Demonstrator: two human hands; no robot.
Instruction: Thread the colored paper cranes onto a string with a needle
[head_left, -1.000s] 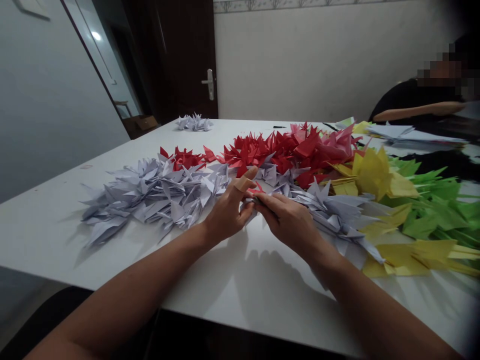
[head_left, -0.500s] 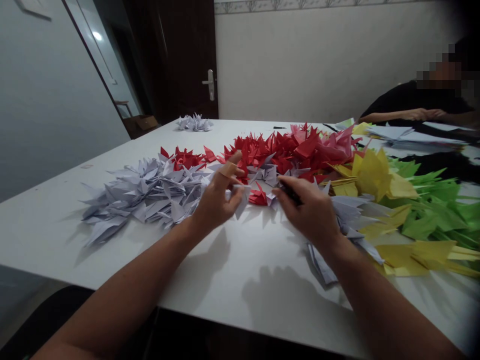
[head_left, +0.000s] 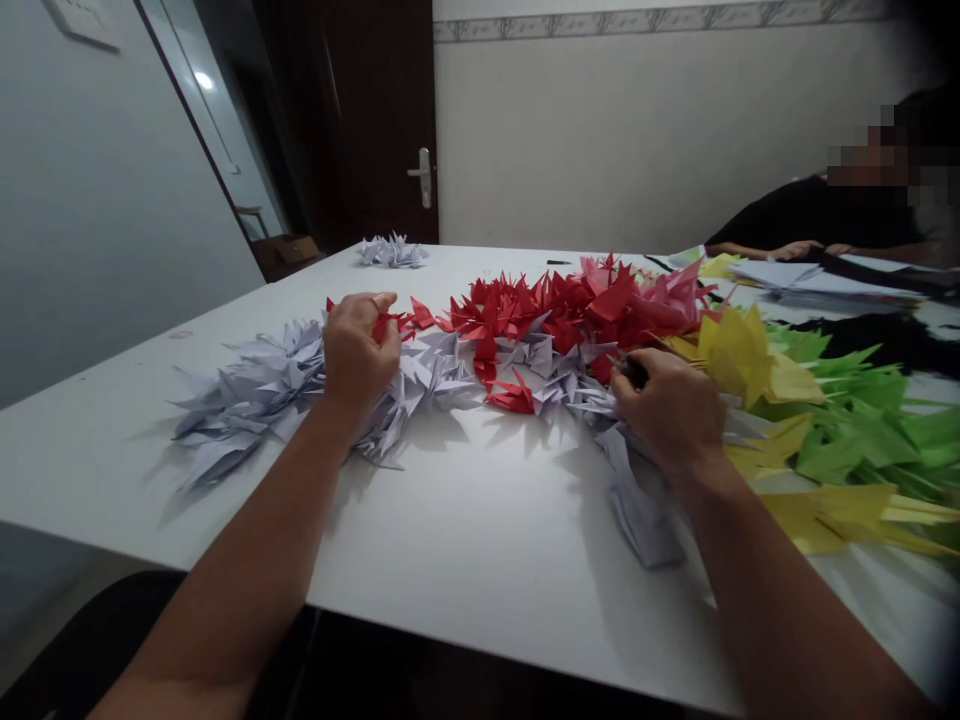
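Observation:
My left hand (head_left: 358,352) rests on the left heap of pale lavender paper cranes (head_left: 255,390), fingers curled down into the heap; what they grip is hidden. My right hand (head_left: 673,408) lies closed on another cluster of lavender cranes (head_left: 570,385), and a small dark pen-like object (head_left: 634,372) pokes out of its fingers. A single red crane (head_left: 511,396) lies on the white table (head_left: 465,540) between my hands. Some lavender folds (head_left: 641,505) spread out under my right wrist.
Red cranes (head_left: 540,305) are heaped behind, with pink (head_left: 675,290), yellow (head_left: 739,350) and green (head_left: 862,410) ones to the right. A small lavender pile (head_left: 391,251) sits at the far edge. Another person's hand (head_left: 799,250) rests by paper sheets (head_left: 817,280) at the back right.
My hands have parted. The left one carried a lavender piece leftwards onto the left heap. The right one moved right onto the other lavender cluster, still with the dark object.

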